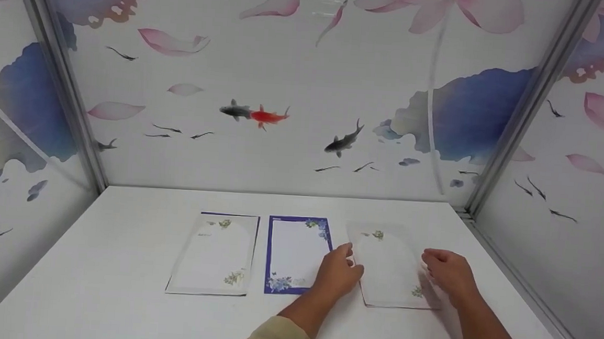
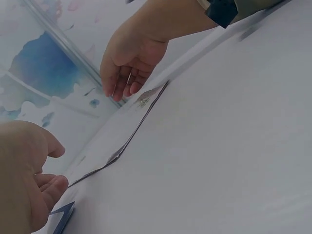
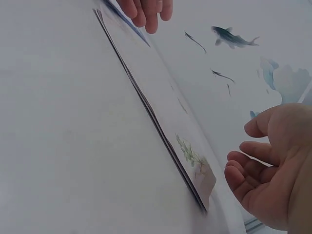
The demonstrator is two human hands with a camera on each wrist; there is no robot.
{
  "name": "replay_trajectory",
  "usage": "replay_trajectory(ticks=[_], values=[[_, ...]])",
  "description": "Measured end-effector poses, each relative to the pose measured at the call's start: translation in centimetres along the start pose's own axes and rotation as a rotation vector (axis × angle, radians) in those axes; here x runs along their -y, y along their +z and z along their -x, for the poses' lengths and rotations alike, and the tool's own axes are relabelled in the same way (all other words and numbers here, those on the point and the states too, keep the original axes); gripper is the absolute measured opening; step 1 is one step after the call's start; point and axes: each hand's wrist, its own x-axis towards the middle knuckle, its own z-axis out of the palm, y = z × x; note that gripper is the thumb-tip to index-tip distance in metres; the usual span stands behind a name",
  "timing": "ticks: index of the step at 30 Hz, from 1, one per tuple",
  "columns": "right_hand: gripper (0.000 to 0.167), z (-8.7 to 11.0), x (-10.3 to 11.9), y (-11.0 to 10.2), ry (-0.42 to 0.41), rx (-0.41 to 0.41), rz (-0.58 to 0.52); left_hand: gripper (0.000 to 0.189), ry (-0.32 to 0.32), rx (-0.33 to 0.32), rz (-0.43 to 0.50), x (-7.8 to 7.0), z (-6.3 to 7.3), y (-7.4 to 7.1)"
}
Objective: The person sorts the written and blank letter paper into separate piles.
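A thin stack of pale sheets printed with small green flowers [image 1: 390,264] lies on the right part of the table. My left hand [image 1: 339,271] is at its left edge, fingers slightly bent; whether they touch the paper is hard to tell. Beyond the stack's right edge is my right hand [image 1: 447,275], its fingers loosely curled around nothing. In the right wrist view, a gap separates the right hand [image 3: 273,165] from the stack's lifted corner [image 3: 204,183]. The stack's near edge [image 2: 117,156] looks slightly wavy in the left wrist view.
A blue-bordered sheet with blue flowers [image 1: 297,253] lies left of the left hand, partly behind it. Farther left is another pale floral stack [image 1: 215,258], with dark blue showing along its edges. Printed panels [image 1: 281,158] stand around the white table [image 1: 118,263].
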Motion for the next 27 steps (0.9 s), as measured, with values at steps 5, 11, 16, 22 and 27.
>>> replay_trajectory(ticks=[5, 11, 16, 22, 27], values=[[0.059, -0.5, 1.2, 1.5, -0.038, 0.012, -0.039, 0.061, 0.024, 0.004, -0.04, 0.5, -0.2, -1.8], [0.056, -0.9, 3.2, 4.1, -0.027, 0.038, -0.042, 0.061, 0.046, -0.038, -0.081, 1.5, -0.6, -4.8], [0.053, -1.0, 4.9, 6.3, -0.042, 0.068, -0.085, 0.063, 0.028, -0.082, -0.075, 2.8, -1.0, -7.3], [0.048, -1.2, 7.0, 9.4, -0.072, 0.084, -0.131, 0.066, 0.027, -0.132, -0.066, 4.3, -1.4, -10.5], [0.047, -1.1, 8.7, 11.8, -0.039, 0.083, -0.142, 0.067, -0.002, -0.171, -0.091, 5.3, -1.4, -12.8]])
